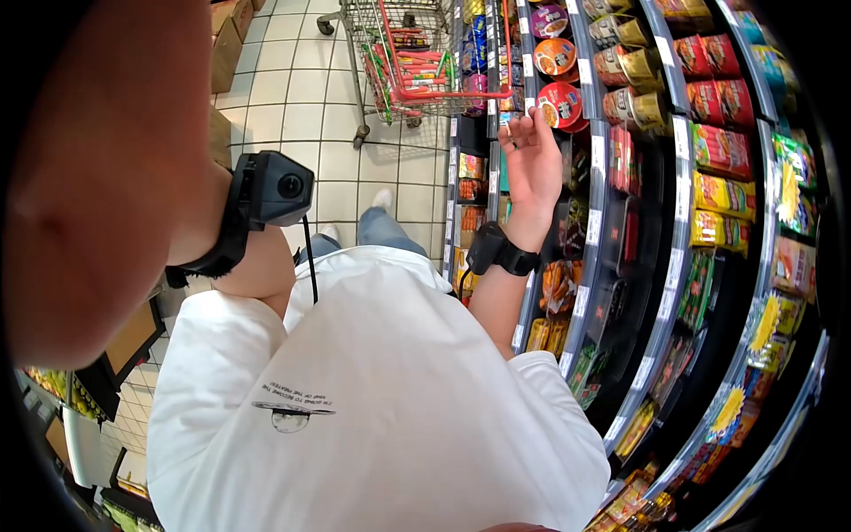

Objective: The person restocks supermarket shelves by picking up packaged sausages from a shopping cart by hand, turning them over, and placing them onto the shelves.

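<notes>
My left hand (pixel 106 195) is raised very close to the camera and fills the left side, blurred. Its fingers are out of sight, so whether it is open cannot be told. A black wrist strap with a small camera (pixel 282 186) sits below it. My right hand (pixel 534 158) is open, palm up with fingers loosely bent, and nothing shows in it. It is beside the shelf, just below a red instant noodle bowl (pixel 560 105) and near the red handle of the shopping cart (pixel 456 95). A black strap (pixel 514 255) circles my right wrist.
Tall shelves (pixel 678 239) with packaged snacks and noodle cups curve along the right. Long, thin packages with red and green wrapping (pixel 424 71) lie in the cart. Cardboard boxes (pixel 227 44) stand at the upper left, beyond the tiled floor (pixel 337 124).
</notes>
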Available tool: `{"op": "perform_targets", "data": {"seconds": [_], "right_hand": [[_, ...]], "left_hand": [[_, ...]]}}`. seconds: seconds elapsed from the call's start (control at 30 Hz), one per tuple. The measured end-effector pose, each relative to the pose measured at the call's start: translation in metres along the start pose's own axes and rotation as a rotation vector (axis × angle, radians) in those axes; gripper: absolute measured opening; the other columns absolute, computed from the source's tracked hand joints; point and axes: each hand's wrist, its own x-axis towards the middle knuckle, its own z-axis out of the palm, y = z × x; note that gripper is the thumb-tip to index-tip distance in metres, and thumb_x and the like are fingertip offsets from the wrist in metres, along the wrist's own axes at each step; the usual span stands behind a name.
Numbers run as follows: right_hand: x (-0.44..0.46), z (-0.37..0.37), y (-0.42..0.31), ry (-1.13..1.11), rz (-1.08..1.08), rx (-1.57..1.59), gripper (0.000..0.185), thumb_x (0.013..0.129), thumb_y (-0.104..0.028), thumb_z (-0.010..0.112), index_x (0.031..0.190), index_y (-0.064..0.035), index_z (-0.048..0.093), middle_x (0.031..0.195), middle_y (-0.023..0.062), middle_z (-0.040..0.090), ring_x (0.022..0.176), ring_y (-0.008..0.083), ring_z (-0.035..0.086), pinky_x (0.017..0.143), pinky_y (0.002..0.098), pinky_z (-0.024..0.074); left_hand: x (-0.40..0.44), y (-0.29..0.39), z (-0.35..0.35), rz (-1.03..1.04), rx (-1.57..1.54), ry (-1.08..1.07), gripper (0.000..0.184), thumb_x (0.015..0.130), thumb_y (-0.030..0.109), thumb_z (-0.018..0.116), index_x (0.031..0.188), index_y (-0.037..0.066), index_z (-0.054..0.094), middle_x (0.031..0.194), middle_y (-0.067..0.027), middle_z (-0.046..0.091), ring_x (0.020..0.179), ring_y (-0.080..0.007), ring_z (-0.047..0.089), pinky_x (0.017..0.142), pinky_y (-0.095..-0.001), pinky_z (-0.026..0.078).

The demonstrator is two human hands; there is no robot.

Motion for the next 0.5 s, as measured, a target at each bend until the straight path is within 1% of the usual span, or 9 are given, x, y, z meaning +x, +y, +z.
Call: {"op": "perform_targets", "data": {"seconds": [0.03, 0.23, 0.33, 0.43, 0.47, 0.5], "right_hand": [[0.009, 0.001, 0.002, -0.011, 0.001, 0.024, 0.018, 0.091, -0.021, 0.06, 0.097, -0.0049, 0.061, 0.079, 0.0044, 0.063, 0.082, 0.0166, 0.061, 0.077, 0.0359, 0.0489], [0.08, 0.004, 0.012, -0.015, 0.055, 0.048, 0.015, 0.091, -0.021, 0.06, 0.094, -0.0057, 0.061, 0.081, 0.004, 0.063, 0.082, 0.0162, 0.06, 0.076, 0.0359, 0.0489], [0.132, 0.001, 0.015, -0.086, 0.094, 0.094, 0.017, 0.091, -0.021, 0.06, 0.096, -0.0055, 0.061, 0.08, 0.0038, 0.063, 0.082, 0.017, 0.059, 0.077, 0.0371, 0.0485], [0.187, -0.002, 0.016, -0.083, 0.146, 0.106, 0.017, 0.091, -0.021, 0.06, 0.097, -0.0057, 0.061, 0.08, 0.0032, 0.062, 0.082, 0.0165, 0.058, 0.077, 0.0364, 0.0486], [0.2, 0.002, 0.013, -0.051, 0.172, 0.104, 0.015, 0.092, -0.019, 0.059, 0.095, -0.0046, 0.059, 0.079, 0.0015, 0.06, 0.082, 0.0158, 0.056, 0.079, 0.0356, 0.0475], [0.221, 0.0, 0.013, -0.058, 0.188, 0.11, 0.015, 0.092, -0.019, 0.059, 0.095, -0.0045, 0.059, 0.079, 0.0017, 0.059, 0.082, 0.0157, 0.056, 0.079, 0.0348, 0.0475]], "left_hand": [[0.002, -0.005, -0.003, -0.003, 0.006, -0.005, 0.053, 0.092, 0.042, 0.041, 0.133, 0.009, 0.04, 0.128, -0.0141, 0.048, 0.115, -0.0259, 0.046, 0.089, -0.0439, 0.042], [0.015, -0.059, -0.034, 0.001, 0.082, -0.022, 0.056, 0.092, 0.044, 0.042, 0.135, 0.009, 0.037, 0.129, -0.0133, 0.047, 0.114, -0.0249, 0.046, 0.087, -0.044, 0.042], [0.027, -0.099, -0.052, -0.022, 0.126, -0.025, 0.058, 0.092, 0.045, 0.042, 0.136, 0.01, 0.035, 0.129, -0.0129, 0.046, 0.114, -0.0243, 0.046, 0.086, -0.044, 0.042], [0.045, -0.145, -0.079, -0.054, 0.194, -0.03, 0.059, 0.091, 0.046, 0.042, 0.137, 0.01, 0.033, 0.129, -0.0125, 0.046, 0.113, -0.0238, 0.046, 0.085, -0.0441, 0.043], [0.051, -0.161, -0.086, -0.074, 0.231, -0.036, 0.06, 0.091, 0.047, 0.042, 0.137, 0.01, 0.033, 0.129, -0.0123, 0.046, 0.113, -0.0236, 0.046, 0.085, -0.0441, 0.043], [0.058, -0.178, -0.096, -0.091, 0.266, -0.044, 0.06, 0.091, 0.047, 0.042, 0.138, 0.01, 0.032, 0.129, -0.0122, 0.045, 0.113, -0.0234, 0.046, 0.084, -0.0441, 0.043]]}}
